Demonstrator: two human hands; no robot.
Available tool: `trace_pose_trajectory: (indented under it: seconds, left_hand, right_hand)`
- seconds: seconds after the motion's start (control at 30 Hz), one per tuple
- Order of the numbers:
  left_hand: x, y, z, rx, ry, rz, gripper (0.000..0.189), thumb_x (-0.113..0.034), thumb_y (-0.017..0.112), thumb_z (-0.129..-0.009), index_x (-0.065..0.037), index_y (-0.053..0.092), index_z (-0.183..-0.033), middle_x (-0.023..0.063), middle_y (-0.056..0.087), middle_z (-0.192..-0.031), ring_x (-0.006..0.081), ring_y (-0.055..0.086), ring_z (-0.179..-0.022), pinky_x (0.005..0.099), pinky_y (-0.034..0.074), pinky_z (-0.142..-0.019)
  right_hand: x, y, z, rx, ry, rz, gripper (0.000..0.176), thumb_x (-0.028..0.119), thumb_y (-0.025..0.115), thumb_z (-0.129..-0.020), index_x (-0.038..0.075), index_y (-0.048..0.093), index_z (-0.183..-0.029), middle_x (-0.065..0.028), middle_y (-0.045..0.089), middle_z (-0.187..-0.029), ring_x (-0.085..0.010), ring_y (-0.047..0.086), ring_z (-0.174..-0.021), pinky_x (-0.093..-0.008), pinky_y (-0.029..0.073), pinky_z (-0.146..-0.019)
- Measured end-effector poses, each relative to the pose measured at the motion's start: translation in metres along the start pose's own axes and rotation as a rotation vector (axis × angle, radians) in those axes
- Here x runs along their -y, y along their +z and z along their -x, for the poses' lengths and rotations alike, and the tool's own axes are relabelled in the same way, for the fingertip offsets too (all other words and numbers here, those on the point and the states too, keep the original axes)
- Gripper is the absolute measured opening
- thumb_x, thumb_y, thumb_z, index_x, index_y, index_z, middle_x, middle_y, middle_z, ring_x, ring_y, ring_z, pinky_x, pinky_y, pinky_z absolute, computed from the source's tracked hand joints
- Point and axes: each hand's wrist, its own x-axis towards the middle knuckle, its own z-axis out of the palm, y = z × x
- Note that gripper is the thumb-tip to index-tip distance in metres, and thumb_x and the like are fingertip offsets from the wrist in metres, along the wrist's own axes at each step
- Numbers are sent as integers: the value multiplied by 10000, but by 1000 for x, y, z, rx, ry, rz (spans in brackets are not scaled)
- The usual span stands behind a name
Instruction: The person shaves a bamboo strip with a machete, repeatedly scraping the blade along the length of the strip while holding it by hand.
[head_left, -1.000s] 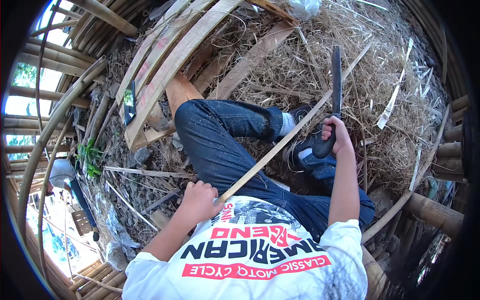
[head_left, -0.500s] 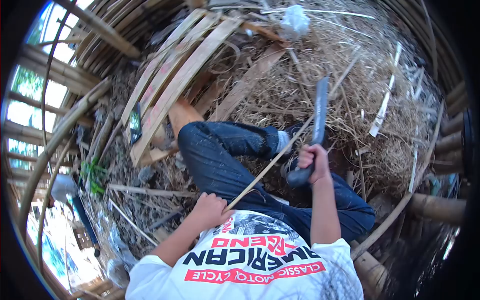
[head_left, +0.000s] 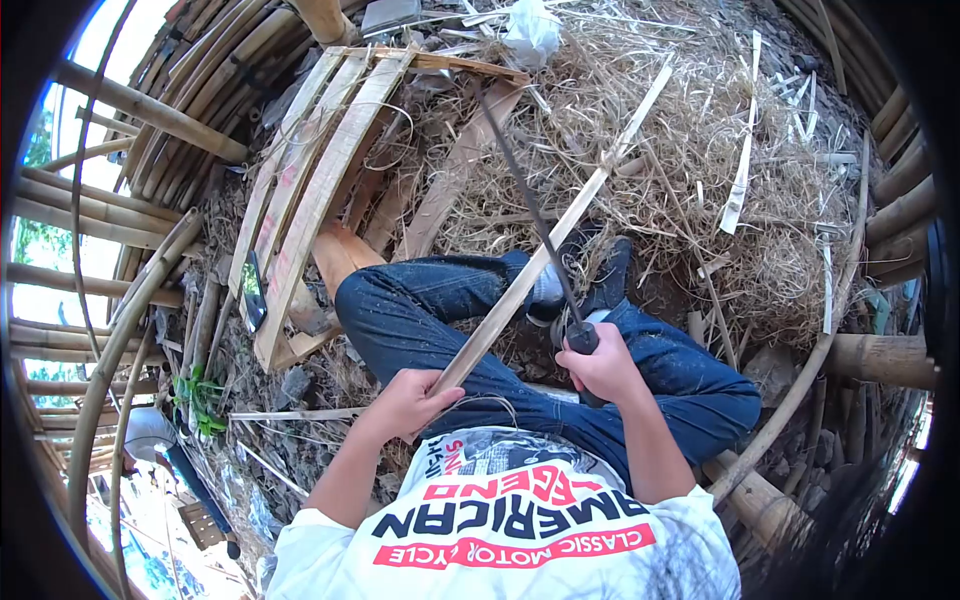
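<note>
A long pale bamboo strip point(head_left: 540, 262) slants up and away to the right from my left hand point(head_left: 415, 400), which is closed round its near end. My right hand point(head_left: 603, 367) is wrapped round the dark handle of a long knife point(head_left: 533, 205). The knife's narrow dark blade points up and to the left, crossing the strip near its middle; whether they touch I cannot tell. Both hands are over my lap, above the dark blue jeans point(head_left: 420, 310).
A frame of curved wooden slats point(head_left: 335, 175) stands at the upper left, a phone-like dark object point(head_left: 256, 290) against it. Shavings point(head_left: 770, 270) heap up ahead and right. Bamboo poles point(head_left: 885, 360) line both sides. A white plastic bag point(head_left: 533, 32) lies at the top.
The knife has swung left, its blade now seen edge-on across the strip. My right hand has moved slightly down and left. The strip has turned, showing its broad pale face.
</note>
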Motion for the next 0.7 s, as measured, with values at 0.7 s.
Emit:
trace_pose_trajectory:
  seconds: [0.7]
  left_hand:
    - [-20,46,-9,457,-162,839,348,-446,381,-1000,-141,354,-834,-49,292,-513,58,280,-409,206,261,-381]
  right_hand:
    - [-40,-7,11,-236,-284,798,204,233,716,-636,71,625,-721,-175,625,-646,-369,633,-654,-450,512,-608]
